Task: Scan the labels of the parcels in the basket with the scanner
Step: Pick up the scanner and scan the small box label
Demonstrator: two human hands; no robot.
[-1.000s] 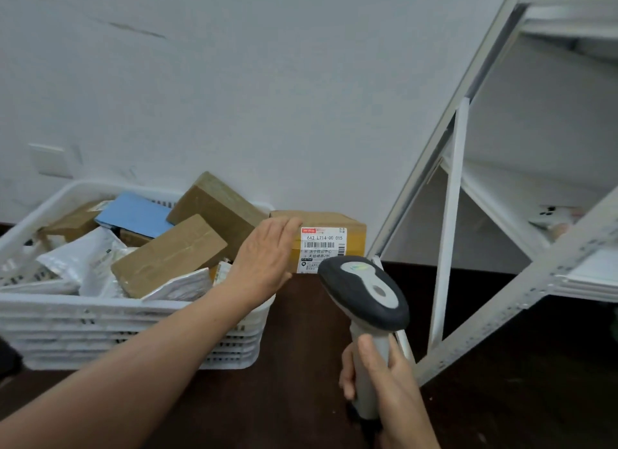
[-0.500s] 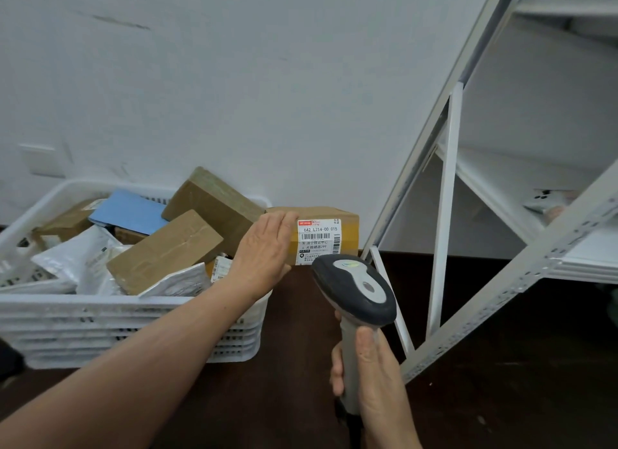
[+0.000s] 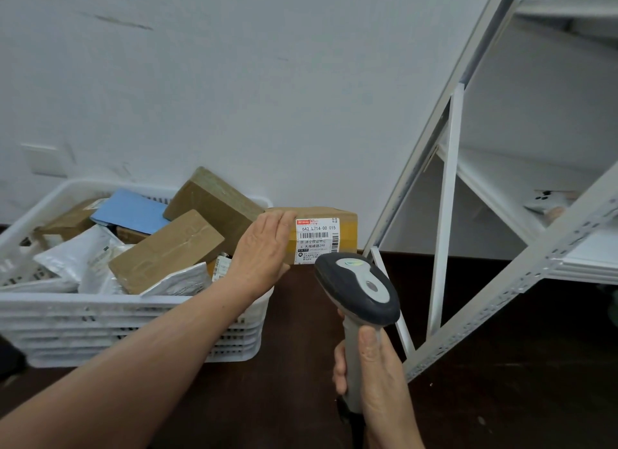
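A white plastic basket [image 3: 100, 303] at the left holds several parcels: brown cardboard boxes [image 3: 167, 251], white poly bags [image 3: 77, 258] and a blue envelope [image 3: 133, 211]. Just right of the basket, a brown cardboard parcel [image 3: 347, 229] stands against the wall with its white barcode label [image 3: 317, 239] facing me. My left hand [image 3: 261, 248] grips the parcel's left end, fingers over its front beside the label and thumb under it. My right hand [image 3: 378, 381] holds the grey and black scanner [image 3: 357, 288] by its handle. The scanner's head sits just below and in front of the label.
A white metal shelf frame [image 3: 448, 214] rises at the right, its diagonal brace [image 3: 501, 308] close to the scanner. A small object lies on its shelf board [image 3: 548, 204]. The dark surface [image 3: 301, 348] runs under the basket and hands. A white wall stands behind.
My left hand's fingers have closed in on the parcel's left end, beside the label. The scanner has stayed pointed at the label with little movement.
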